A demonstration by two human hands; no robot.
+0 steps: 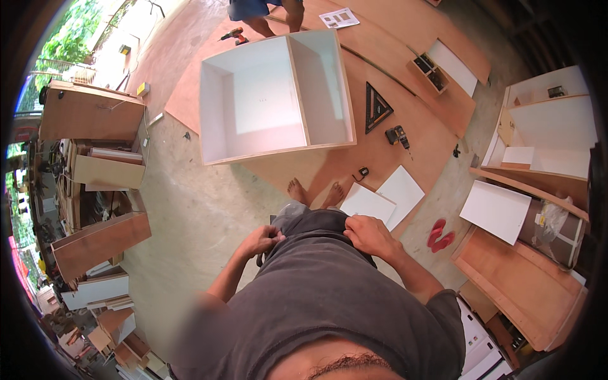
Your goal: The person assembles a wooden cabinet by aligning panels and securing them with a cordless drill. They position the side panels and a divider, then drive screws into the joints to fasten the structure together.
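At my waist, my left hand (pixel 263 240) has its fingers curled closed on the lower edge of my dark grey shirt (pixel 323 253). Pinched in my right hand (pixel 367 234) is the same shirt's hem on the other side. Beyond my bare feet, a white-lined wooden cabinet box (pixel 266 95) lies with its inside facing up and one divider running through it. White panels (pixel 405 193) rest on the floor to the right of my feet, and a tape measure (pixel 361 173) lies just beyond them. Neither hand touches the cabinet box.
A person (pixel 266 12) stands past the box, near a drill (pixel 235 36). On the plywood sheet (pixel 437 120) lie a black triangle square (pixel 377 109), a second drill (pixel 399 137) and a wooden tray (pixel 428 73). Red slippers (pixel 440 235) sit right. Wood stacks (pixel 104 171) line the left.
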